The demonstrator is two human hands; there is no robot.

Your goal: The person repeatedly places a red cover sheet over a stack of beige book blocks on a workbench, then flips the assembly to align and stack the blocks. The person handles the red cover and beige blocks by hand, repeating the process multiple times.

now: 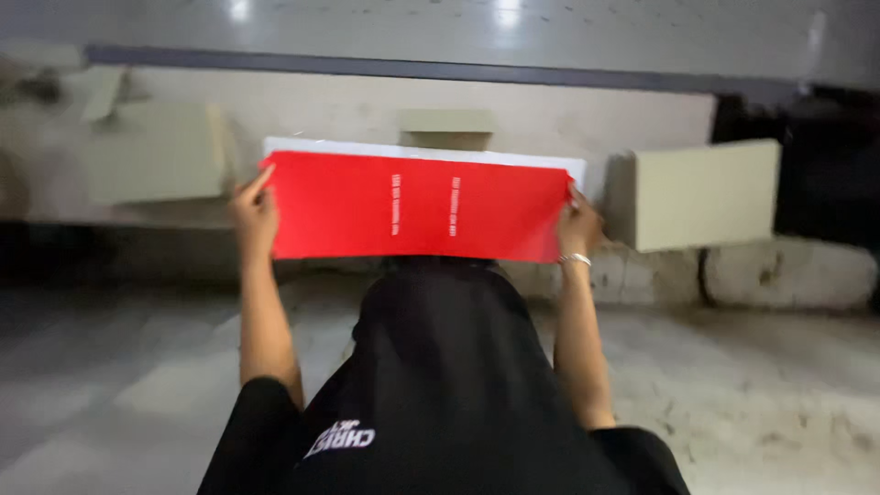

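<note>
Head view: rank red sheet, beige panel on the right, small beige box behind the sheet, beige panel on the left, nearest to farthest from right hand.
From the right hand:
1. Red sheet, held at its right edge.
2. Right beige panel, just beside.
3. Small beige box, centre, behind.
4. Left beige panel, far left.

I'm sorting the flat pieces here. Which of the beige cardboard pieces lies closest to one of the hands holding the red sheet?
The beige cardboard piece on the right, just beside the right hand. The left piece lies farther from the left hand; the small middle piece shows above the red sheet.
</note>
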